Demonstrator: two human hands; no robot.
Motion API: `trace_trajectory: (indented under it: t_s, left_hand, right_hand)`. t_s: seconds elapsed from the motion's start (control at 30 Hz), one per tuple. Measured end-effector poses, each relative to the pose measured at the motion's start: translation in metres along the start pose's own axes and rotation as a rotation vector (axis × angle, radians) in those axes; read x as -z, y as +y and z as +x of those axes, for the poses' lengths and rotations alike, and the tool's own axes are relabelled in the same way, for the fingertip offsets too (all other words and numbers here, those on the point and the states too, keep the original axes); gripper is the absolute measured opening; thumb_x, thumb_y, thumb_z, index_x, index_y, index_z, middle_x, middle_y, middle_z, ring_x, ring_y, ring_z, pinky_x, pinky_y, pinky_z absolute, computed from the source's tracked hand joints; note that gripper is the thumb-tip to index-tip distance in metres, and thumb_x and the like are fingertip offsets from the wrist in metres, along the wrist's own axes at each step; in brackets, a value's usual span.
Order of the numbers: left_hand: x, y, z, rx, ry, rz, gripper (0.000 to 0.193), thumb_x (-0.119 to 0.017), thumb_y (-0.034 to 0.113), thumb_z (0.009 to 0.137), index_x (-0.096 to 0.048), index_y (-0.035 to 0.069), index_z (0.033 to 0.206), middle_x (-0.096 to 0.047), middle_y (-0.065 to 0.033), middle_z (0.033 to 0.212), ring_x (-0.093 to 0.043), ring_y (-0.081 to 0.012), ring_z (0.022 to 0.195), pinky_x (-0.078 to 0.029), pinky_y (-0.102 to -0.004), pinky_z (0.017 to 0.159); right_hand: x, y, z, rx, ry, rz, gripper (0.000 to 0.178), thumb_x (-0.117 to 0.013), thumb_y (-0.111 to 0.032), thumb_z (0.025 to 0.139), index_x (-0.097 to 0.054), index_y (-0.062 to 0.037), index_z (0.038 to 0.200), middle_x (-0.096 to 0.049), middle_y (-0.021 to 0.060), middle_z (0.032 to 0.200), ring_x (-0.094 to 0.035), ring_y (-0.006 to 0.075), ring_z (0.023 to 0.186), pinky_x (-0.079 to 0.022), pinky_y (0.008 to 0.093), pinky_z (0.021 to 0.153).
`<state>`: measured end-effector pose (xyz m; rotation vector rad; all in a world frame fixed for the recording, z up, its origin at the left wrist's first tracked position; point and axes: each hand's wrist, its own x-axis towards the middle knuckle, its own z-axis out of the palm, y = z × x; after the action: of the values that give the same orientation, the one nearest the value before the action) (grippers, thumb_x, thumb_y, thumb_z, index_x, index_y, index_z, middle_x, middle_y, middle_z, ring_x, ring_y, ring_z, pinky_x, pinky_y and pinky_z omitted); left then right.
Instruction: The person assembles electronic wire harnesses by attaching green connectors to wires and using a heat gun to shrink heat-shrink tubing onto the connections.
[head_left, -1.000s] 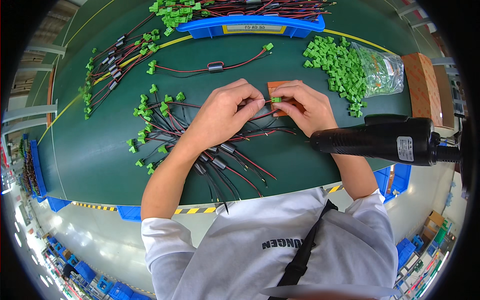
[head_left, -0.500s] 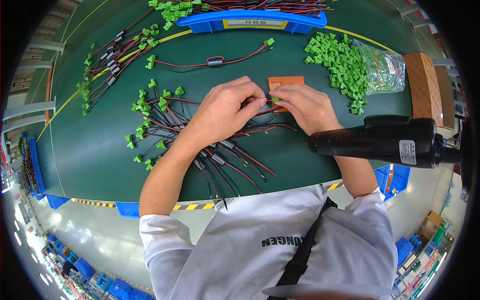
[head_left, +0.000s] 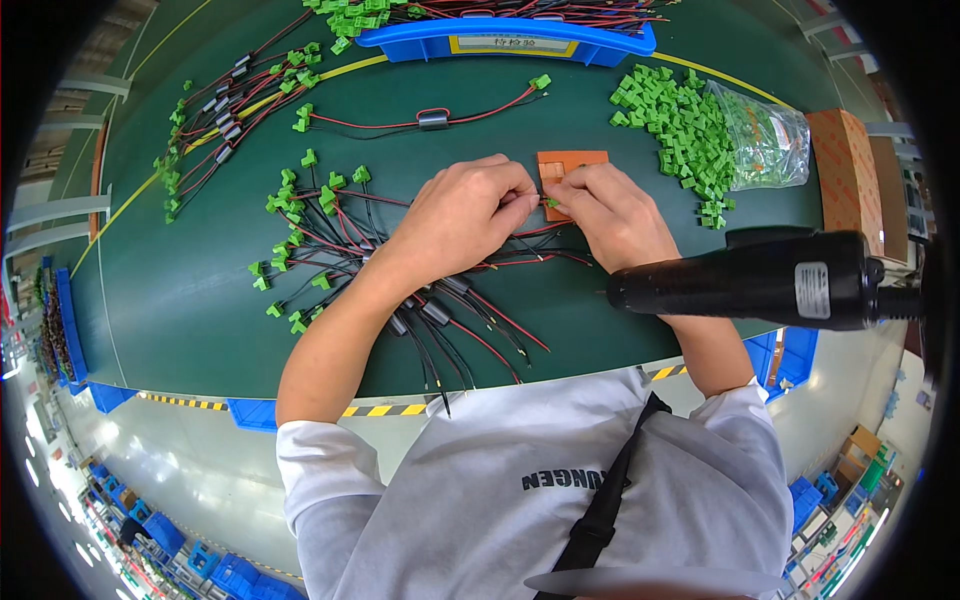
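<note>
My left hand (head_left: 462, 215) pinches the end of a thin wire, its fingertips pressed together. Close beside it, my right hand (head_left: 618, 218) grips a small green terminal connector (head_left: 551, 203), mostly covered by the fingers. Wire and connector meet between the two hands; whether the wire sits inside cannot be seen. Just behind the fingertips lies an orange block (head_left: 572, 158) with a recess. A bundle of red and black wire harnesses (head_left: 435, 312) with dark cylinders and green connectors spreads beneath my left forearm.
One finished-looking harness (head_left: 433, 120) lies farther back, with more harnesses (head_left: 225, 130) at left. Loose green connectors (head_left: 675, 125) spill from a clear bag (head_left: 765, 140). A blue bin (head_left: 510, 42) stands behind. A black electric screwdriver (head_left: 740, 280) juts over my right forearm, near a cardboard box (head_left: 845, 175).
My right hand's fingers have shifted slightly down and curled, showing more of the orange block. The left hand keeps its pinch nearly in place.
</note>
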<state>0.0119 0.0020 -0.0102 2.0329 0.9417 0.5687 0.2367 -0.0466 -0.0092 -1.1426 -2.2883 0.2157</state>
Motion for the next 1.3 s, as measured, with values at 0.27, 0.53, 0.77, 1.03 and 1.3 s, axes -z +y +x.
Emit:
trace_trajectory:
  t_s: [0.27,0.53,0.77,1.03,1.3]
  left_hand:
    - [-0.003,0.008,0.000,0.041,-0.001,0.142,0.015,-0.069,0.014,0.094,-0.071,-0.001,0.095,-0.069,-0.0135,0.088,-0.066,-0.0337,0.076,-0.052,-0.0423,0.068]
    - [-0.005,0.005,0.003,0.046,0.007,0.172,0.015,-0.068,0.016,0.095,-0.072,0.002,0.096,-0.070,-0.0124,0.090,-0.069,-0.0345,0.080,-0.052,-0.0439,0.070]
    - [-0.007,0.003,0.001,0.045,0.031,0.166,0.014,-0.068,0.016,0.094,-0.072,0.002,0.094,-0.069,-0.0116,0.089,-0.067,-0.0352,0.079,-0.051,-0.0442,0.070]
    - [-0.008,0.002,0.000,0.047,0.040,0.160,0.014,-0.067,0.017,0.094,-0.072,0.004,0.094,-0.069,-0.0116,0.090,-0.067,-0.0357,0.080,-0.051,-0.0455,0.070]
    - [-0.009,0.001,0.001,0.049,0.044,0.172,0.016,-0.067,0.018,0.095,-0.072,0.004,0.094,-0.069,-0.0116,0.089,-0.067,-0.0361,0.080,-0.051,-0.0468,0.070]
  right_hand:
    - [0.002,0.001,-0.004,0.005,-0.053,-0.094,0.029,-0.070,-0.009,0.086,-0.072,-0.0008,0.114,-0.066,0.0117,0.108,-0.066,0.0312,0.100,-0.055,0.0405,0.086]
    - [0.060,-0.002,-0.007,-0.140,0.409,1.284,0.087,-0.061,-0.053,0.099,-0.026,-0.0032,0.161,-0.056,0.0285,0.135,-0.065,0.0342,0.102,-0.051,0.0516,0.097]
    - [0.060,-0.030,0.033,-0.113,0.611,0.843,0.065,-0.055,0.006,0.092,-0.031,0.0038,0.153,-0.061,0.0142,0.086,-0.058,0.0165,0.068,-0.052,0.0348,0.065]
    - [0.033,-0.031,0.057,-0.059,0.614,1.228,0.028,-0.057,0.007,0.098,-0.049,0.0010,0.124,-0.055,0.0069,0.072,-0.047,0.0112,0.048,-0.042,0.0320,0.047]
    - [0.015,-0.025,0.062,-0.042,0.618,1.197,0.024,-0.060,0.006,0.098,-0.051,0.0013,0.119,-0.056,0.0054,0.071,-0.049,0.0103,0.048,-0.042,0.0296,0.045]
